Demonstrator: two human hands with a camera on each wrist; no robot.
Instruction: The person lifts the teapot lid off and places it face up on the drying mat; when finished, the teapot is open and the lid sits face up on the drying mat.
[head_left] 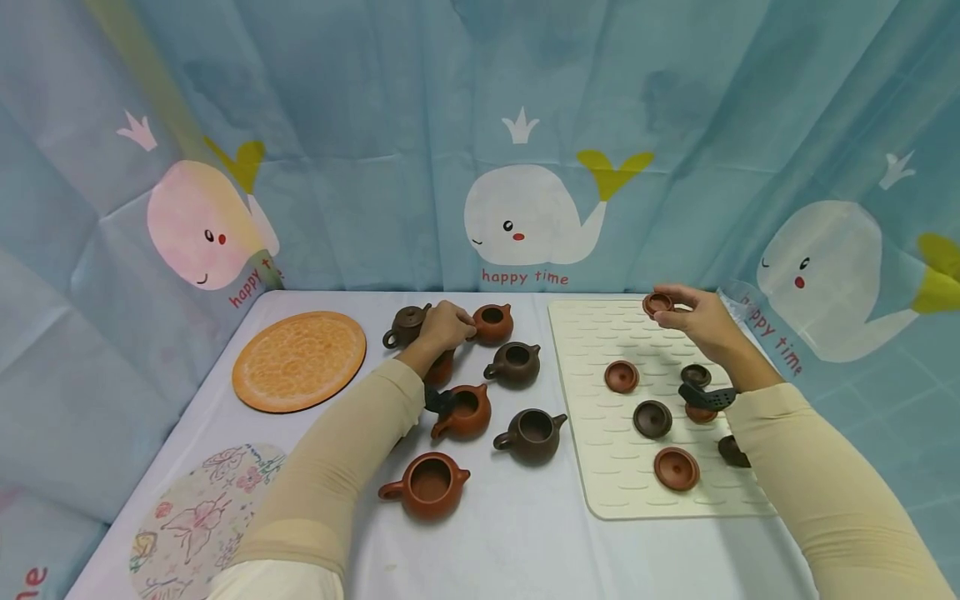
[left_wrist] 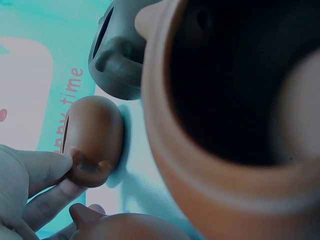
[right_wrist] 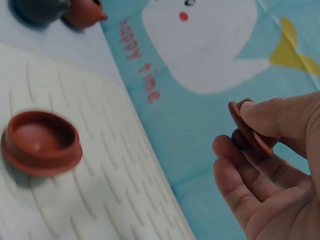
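Observation:
In the head view my left hand [head_left: 446, 325] reaches over the table's back, pinching the handle of a lidless reddish-brown teapot [head_left: 493, 323]. The left wrist view shows thumb and fingers at that teapot's [left_wrist: 97, 135] handle end. My right hand [head_left: 708, 323], raised over the mat's back edge, pinches a small reddish lid [head_left: 658, 305] between thumb and fingers. Seen from the right wrist, the lid [right_wrist: 250, 130] is tilted nearly on edge. A dark lidded teapot [head_left: 409, 323] stands left of my left hand, and a dark lidless one [head_left: 516, 364] in front of the pinched teapot.
More open teapots, including a dark one [head_left: 532, 435] and a reddish one [head_left: 431, 486], stand mid-table. Several lids, such as a dark one [head_left: 652, 419], lie on the cream mat [head_left: 600, 492]. An orange round mat [head_left: 300, 361] and a patterned one [head_left: 198, 525] lie left.

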